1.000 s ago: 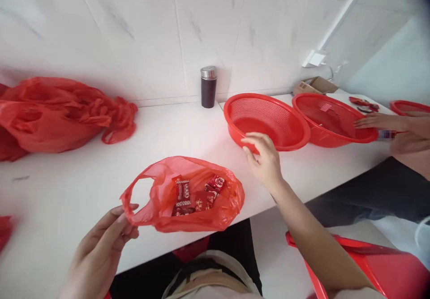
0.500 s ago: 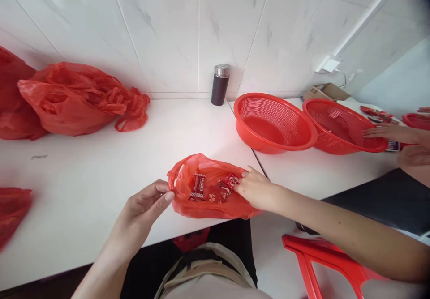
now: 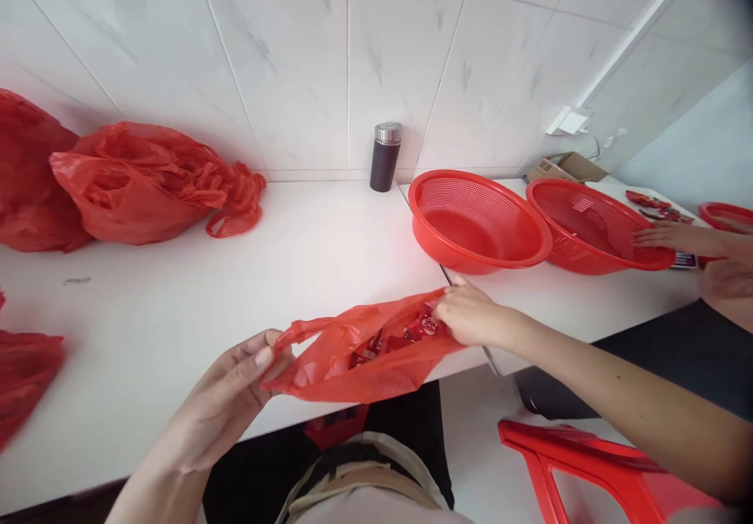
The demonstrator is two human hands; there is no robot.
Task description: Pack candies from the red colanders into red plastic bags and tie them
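Between my hands a red plastic bag (image 3: 376,379) is stretched sideways at the front edge of the white table. Several small red packets (image 3: 391,341) with printed wrappers lie inside it. My left hand (image 3: 238,383) pinches the bag's left handle loop between thumb and fingers. At the opposite end, my right hand (image 3: 471,311) is closed on the bag's right edge, its fingertips partly hidden by the plastic. The bag's mouth is narrow and faces up, so its lower contents are covered.
Two red baskets, a near one (image 3: 479,222) and a farther one (image 3: 594,226), stand to the right. A co-worker's hand (image 3: 664,238) reaches into the farther one. Filled red bags (image 3: 147,187) sit back left. A dark tumbler (image 3: 386,159) stands by the wall. A red stool (image 3: 565,453) is below right.
My hands have moved apart, the left one leftward and down, the right one slightly right. The bag has been pulled wider and its mouth has narrowed over the packets.
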